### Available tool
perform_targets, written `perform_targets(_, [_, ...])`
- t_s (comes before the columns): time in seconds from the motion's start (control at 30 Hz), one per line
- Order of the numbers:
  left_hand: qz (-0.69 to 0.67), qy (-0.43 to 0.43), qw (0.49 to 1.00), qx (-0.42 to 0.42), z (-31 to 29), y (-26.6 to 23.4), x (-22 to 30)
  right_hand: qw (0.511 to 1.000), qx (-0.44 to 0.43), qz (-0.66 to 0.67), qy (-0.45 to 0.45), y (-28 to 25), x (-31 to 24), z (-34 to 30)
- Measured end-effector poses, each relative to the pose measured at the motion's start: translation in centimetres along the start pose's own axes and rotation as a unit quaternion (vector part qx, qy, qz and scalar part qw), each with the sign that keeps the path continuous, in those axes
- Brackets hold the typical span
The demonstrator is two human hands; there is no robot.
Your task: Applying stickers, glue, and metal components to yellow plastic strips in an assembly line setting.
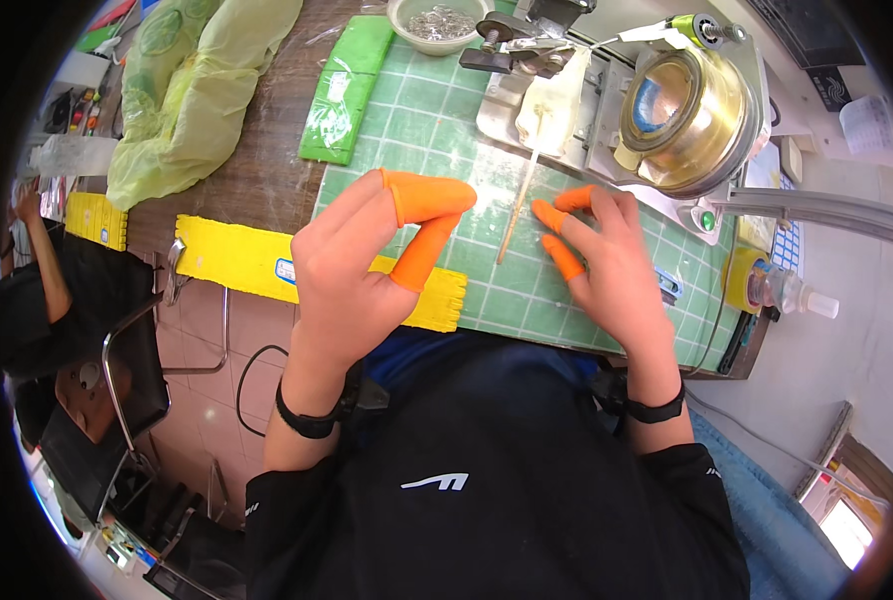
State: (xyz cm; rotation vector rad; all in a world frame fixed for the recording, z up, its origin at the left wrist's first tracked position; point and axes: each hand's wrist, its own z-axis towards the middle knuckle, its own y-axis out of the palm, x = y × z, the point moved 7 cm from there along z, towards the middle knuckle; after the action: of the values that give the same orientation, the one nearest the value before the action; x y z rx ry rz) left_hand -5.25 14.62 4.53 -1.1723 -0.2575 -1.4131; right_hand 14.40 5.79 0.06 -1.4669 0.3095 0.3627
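Note:
Both hands are over a green gridded cutting mat (pixel 437 130), with orange finger cots on several fingers. My left hand (pixel 357 265) is closed in a pinch, thumb and forefinger tips together; anything between them is too small to make out. To its right, my right hand (pixel 612 255) has thumb and forefinger slightly apart, with nothing visible between them. A thin wooden stick (pixel 517 215) points toward me in the gap between the hands. Its far end meets a whitish, stained piece (pixel 550 105) on the bench machine (pixel 607 115). Under my left hand runs a yellow strip (pixel 237 258) along the table's front edge.
A round brass-coloured bowl (pixel 682 115) sits on the machine at the right. Behind the mat are a dish of small metal parts (pixel 437 22) and a green packet (pixel 349 90). Crumpled yellowish plastic (pixel 192 100) covers the far left. A clear bottle (pixel 792 292) lies right; a chair (pixel 117 400) stands left.

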Motion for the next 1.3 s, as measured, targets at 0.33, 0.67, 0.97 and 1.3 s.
perform_targets(0.33, [0.054,0.019,0.987,-0.147,-0.5,5.1,1.5,0.998,0.042,-0.013,0.044,-2.9,1.9,-1.5])
perform_targets(0.67, [0.211,0.048,0.959,-0.184,-1.0,8.4,1.9,1.0,0.008,0.009,0.003,-1.2,0.6,-2.3])
perform_targets(0.97, [0.249,0.124,0.93,-0.239,0.2,10.2,2.1,0.996,-0.036,-0.085,-0.014,-0.1,-0.5,-2.9])
perform_targets(1.3, [0.257,0.18,0.92,-0.235,1.5,13.4,2.3,0.997,0.015,-0.08,0.002,0.5,0.5,-4.0])
